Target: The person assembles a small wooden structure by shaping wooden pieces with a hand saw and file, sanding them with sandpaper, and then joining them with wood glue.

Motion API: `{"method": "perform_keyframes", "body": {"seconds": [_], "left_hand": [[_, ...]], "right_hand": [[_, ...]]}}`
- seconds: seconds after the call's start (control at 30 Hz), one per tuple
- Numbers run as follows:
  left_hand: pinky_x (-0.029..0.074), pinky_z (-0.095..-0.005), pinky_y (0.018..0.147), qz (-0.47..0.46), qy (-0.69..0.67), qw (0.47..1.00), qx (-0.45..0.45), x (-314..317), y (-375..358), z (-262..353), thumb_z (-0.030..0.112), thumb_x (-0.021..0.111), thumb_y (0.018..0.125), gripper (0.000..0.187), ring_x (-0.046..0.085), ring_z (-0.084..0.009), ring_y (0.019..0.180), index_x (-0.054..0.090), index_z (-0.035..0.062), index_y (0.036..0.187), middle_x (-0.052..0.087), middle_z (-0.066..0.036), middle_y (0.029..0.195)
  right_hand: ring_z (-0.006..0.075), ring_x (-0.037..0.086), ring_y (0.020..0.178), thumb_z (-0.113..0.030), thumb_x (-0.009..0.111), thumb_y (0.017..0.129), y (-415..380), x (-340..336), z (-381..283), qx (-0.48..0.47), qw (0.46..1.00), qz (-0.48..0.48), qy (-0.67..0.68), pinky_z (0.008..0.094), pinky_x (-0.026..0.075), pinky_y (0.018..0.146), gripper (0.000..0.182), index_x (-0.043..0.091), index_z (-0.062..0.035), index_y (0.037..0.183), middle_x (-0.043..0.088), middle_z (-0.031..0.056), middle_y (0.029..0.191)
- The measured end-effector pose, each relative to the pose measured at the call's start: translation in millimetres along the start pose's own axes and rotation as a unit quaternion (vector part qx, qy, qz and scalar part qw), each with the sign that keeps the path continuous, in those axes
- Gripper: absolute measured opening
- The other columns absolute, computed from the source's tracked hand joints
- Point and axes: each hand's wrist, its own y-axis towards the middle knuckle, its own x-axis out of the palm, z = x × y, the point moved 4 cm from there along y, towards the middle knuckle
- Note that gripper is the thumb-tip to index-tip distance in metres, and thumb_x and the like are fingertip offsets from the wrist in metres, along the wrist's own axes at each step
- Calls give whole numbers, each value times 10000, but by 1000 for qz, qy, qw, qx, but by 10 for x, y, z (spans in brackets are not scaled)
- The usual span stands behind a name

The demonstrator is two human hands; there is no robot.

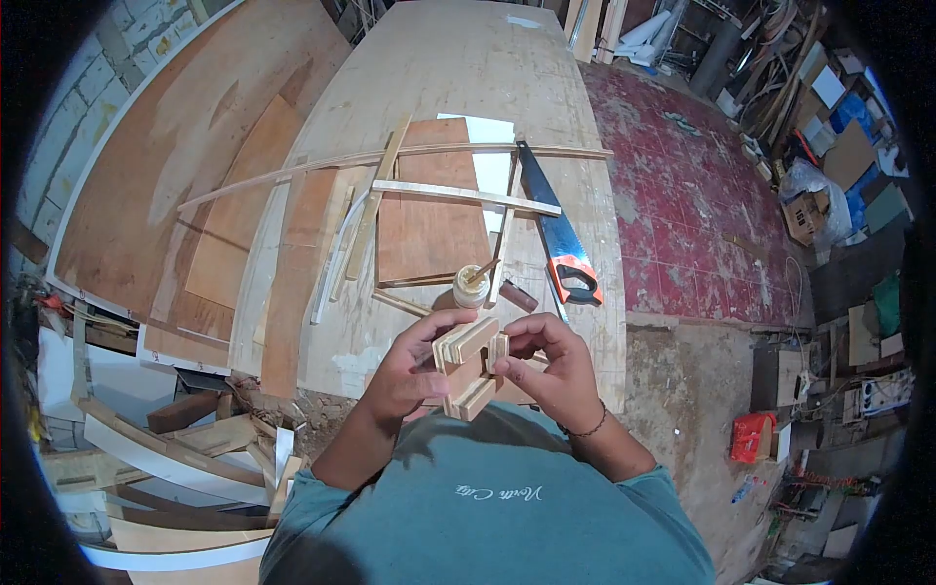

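Observation:
My left hand [409, 369] grips a small wooden assembly [470, 341] by its left side, held close to my chest. The assembly is made of stacked plywood strips around a flat brown base. Pinched between thumb and fingers of my right hand [554, 366] is a short wooden block [499, 347], at the assembly's right end. Just beyond my hands stands a jar of pale glue [470, 291] with a stick [485, 270] in it. A short dark brown piece [519, 295] lies right of the jar.
On the plywood worktable [448, 58] lie a handsaw [558, 229] with an orange and black handle, a brown plywood panel [426, 229] and several thin wood strips [468, 195]. Large sheets [175, 127] lean at left. Offcuts [185, 468] are piled at lower left.

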Motion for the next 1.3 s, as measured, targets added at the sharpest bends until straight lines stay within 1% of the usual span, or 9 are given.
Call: {"method": "perform_keyframes", "body": {"seconds": [0.17, 0.23, 0.47, 0.73, 0.87, 0.93, 1.07, 1.13, 1.3], "left_hand": [[381, -350, 1017, -1, 1, 1000, -9, -12, -20, -23, 303, 772, 676, 875, 514, -218, 1171, 352, -43, 1361, 520, -146, 1255], [382, -351, 1017, 6, 3, 1000, -10, 0, -31, -21, 306, 773, 674, 878, 516, -219, 1169, 354, -44, 1361, 521, -147, 1254], [391, -353, 1015, 23, -10, 999, -22, 48, -37, -37, 317, 775, 675, 880, 529, -224, 1159, 364, -55, 1359, 534, -162, 1249], [403, -355, 1005, 33, -25, 998, -37, 20, -65, -149, 343, 779, 683, 890, 529, -232, 1159, 358, -55, 1359, 529, -165, 1250], [393, -360, 1011, 55, -30, 997, -42, 38, -72, -164, 345, 786, 687, 879, 509, -235, 1168, 361, -46, 1350, 502, -157, 1259], [388, -360, 1011, 55, -9, 998, -40, 51, -58, -179, 351, 788, 688, 877, 502, -233, 1169, 363, -40, 1349, 495, -153, 1258], [378, -361, 1009, 53, 13, 997, -46, 38, -44, -218, 371, 793, 690, 876, 494, -228, 1164, 370, -25, 1347, 488, -146, 1252], [378, -363, 1008, 54, 11, 997, -47, 40, -49, -226, 365, 796, 690, 868, 495, -228, 1161, 376, -21, 1344, 490, -143, 1249], [370, -369, 1011, 45, 34, 998, -38, 82, -42, -223, 327, 803, 700, 833, 495, -230, 1158, 387, -11, 1338, 495, -137, 1243]], "right_hand": [[80, 594, 754, -102, 740, 773, -3, -1, -24, -1, 1000, -4, -3, 244, 468, 710, 305, 601, -24, 1034, 660, 28, 831], [89, 603, 766, -99, 752, 766, -5, -3, 5, 16, 999, -30, -7, 241, 472, 711, 346, 589, -25, 1063, 660, 34, 835], [98, 607, 760, -78, 782, 735, -34, 9, 41, 17, 999, 2, 50, 242, 484, 691, 402, 561, -20, 1067, 658, 50, 826], [96, 612, 738, -57, 764, 745, -66, -4, 42, 29, 999, -8, 44, 239, 490, 682, 291, 591, 1, 973, 662, 51, 805], [93, 612, 753, -42, 736, 760, -83, -13, 59, 24, 998, -3, 53, 233, 488, 686, 291, 579, -2, 1002, 658, 47, 817], [106, 589, 830, -49, 728, 767, -97, -16, 88, 57, 997, -10, 58, 258, 467, 756, 337, 548, -8, 1049, 620, 42, 916], [104, 581, 825, -46, 725, 760, -110, -15, 121, 67, 997, -11, 47, 257, 456, 751, 363, 532, -13, 1066, 611, 38, 902], [93, 603, 765, -50, 729, 753, -107, -17, 124, 32, 999, 4, 33, 242, 468, 692, 332, 548, -17, 1029, 640, 39, 836], [92, 571, 832, -59, 742, 737, -118, 6, 83, 65, 996, -20, 56, 241, 429, 732, 379, 538, -22, 1054, 603, 20, 912]]}}
